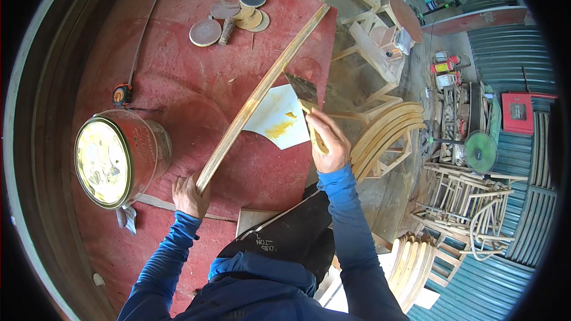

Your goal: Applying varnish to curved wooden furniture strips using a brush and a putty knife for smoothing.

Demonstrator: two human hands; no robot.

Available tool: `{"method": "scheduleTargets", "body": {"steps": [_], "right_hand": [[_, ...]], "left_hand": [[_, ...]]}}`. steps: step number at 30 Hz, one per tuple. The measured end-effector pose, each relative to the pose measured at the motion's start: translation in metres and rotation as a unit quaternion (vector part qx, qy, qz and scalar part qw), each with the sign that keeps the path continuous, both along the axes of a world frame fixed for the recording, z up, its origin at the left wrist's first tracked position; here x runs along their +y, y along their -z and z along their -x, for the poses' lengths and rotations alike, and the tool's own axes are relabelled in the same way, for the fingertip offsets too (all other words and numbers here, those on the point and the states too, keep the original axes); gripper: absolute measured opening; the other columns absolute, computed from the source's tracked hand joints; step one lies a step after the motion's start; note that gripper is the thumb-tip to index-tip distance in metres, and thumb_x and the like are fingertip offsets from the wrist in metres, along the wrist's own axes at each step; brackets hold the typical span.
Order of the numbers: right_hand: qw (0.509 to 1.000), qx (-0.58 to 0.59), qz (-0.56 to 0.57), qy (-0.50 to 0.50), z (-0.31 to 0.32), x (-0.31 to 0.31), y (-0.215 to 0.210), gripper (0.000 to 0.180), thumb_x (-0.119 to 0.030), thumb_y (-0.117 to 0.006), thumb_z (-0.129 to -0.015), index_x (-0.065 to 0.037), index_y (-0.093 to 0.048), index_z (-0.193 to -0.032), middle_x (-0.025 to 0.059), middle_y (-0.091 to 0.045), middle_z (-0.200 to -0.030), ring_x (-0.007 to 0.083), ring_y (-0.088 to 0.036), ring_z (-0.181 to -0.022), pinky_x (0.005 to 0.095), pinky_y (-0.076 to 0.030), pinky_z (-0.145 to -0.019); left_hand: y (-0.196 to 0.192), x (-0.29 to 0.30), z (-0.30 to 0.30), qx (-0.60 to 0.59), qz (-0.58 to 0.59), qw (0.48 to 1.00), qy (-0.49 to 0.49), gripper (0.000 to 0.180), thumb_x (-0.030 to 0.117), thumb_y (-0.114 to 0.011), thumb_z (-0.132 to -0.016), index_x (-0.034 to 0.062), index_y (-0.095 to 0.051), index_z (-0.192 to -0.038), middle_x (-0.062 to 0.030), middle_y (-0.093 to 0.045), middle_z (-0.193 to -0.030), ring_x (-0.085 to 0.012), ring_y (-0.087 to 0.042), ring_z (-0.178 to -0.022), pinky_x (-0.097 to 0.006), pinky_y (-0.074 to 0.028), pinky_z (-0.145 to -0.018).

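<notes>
My left hand point(190, 197) grips the near end of a long, slightly curved wooden strip point(262, 92), which slants away to the far right edge of the red tabletop. In my right hand point(331, 141) is a putty knife point(303, 88), its fingers wrapped round the wooden handle. The knife's wide dark blade points up and left, close to the strip's right side. Beneath the blade and partly under the strip lies a white sheet point(278, 117) smeared with yellow-brown putty point(279, 128).
A red bucket point(148, 148) with a pale, splotched top stands at the left. Beyond it lies an orange-black tape measure point(122, 94), its tape pulled out. Round sanding discs point(205, 32) sit at the back. Curved wooden pieces point(386, 134) and chair frames point(470, 202) crowd the right.
</notes>
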State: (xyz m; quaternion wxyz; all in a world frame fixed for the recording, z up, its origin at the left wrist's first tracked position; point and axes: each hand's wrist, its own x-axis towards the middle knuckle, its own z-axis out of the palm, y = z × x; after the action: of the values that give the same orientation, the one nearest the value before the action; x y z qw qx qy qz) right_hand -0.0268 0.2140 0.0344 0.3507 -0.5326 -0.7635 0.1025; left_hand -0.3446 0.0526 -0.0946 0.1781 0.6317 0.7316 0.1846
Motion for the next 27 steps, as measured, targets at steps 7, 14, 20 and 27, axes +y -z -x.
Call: {"method": "scheduleTargets", "body": {"steps": [7,14,20,27], "right_hand": [[0.998,-0.034,0.04,-0.044,-0.004,0.012,-0.005,0.04,-0.001,-0.072,-0.084,-0.01,-0.071,-0.123,0.0148,-0.068,-0.128,0.0327,-0.067,-0.115,0.0389,-0.054,-0.097],[0.997,0.019,0.073,-0.013,-0.004,0.015,-0.032,0.038,0.003,-0.068,-0.085,-0.008,-0.07,-0.121,0.0165,-0.069,-0.125,0.0339,-0.068,-0.112,0.0375,-0.055,-0.096],[0.993,-0.032,0.067,-0.094,0.0,0.042,-0.027,0.04,0.004,-0.067,-0.082,-0.006,-0.07,-0.121,0.0174,-0.068,-0.125,0.0348,-0.068,-0.113,0.0392,-0.055,-0.096],[0.991,0.072,0.102,-0.037,0.004,0.028,-0.051,0.024,0.002,-0.068,-0.09,-0.003,-0.073,-0.114,0.0177,-0.074,-0.11,0.0281,-0.074,-0.099,0.0344,-0.057,-0.087]], "left_hand": [[0.001,0.0,-0.002,0.008,-0.004,1.0,-0.008,0.033,0.027,-0.073,-0.083,0.0074,-0.071,-0.11,-0.0141,-0.065,-0.085,-0.034,-0.062,-0.088,-0.048,-0.046,-0.097],[-0.004,0.002,-0.002,0.005,-0.009,1.0,0.0,0.034,0.027,-0.074,-0.082,0.0072,-0.071,-0.11,-0.0142,-0.065,-0.085,-0.0336,-0.062,-0.088,-0.048,-0.046,-0.095],[-0.001,0.001,-0.002,-0.003,-0.022,1.0,-0.001,0.033,0.025,-0.074,-0.082,0.0068,-0.071,-0.109,-0.0144,-0.065,-0.083,-0.0334,-0.062,-0.088,-0.048,-0.046,-0.098],[-0.001,-0.001,0.0,0.002,-0.005,1.0,-0.001,0.034,0.027,-0.075,-0.081,0.0051,-0.071,-0.107,-0.0149,-0.064,-0.082,-0.0343,-0.062,-0.087,-0.049,-0.046,-0.097]]}}
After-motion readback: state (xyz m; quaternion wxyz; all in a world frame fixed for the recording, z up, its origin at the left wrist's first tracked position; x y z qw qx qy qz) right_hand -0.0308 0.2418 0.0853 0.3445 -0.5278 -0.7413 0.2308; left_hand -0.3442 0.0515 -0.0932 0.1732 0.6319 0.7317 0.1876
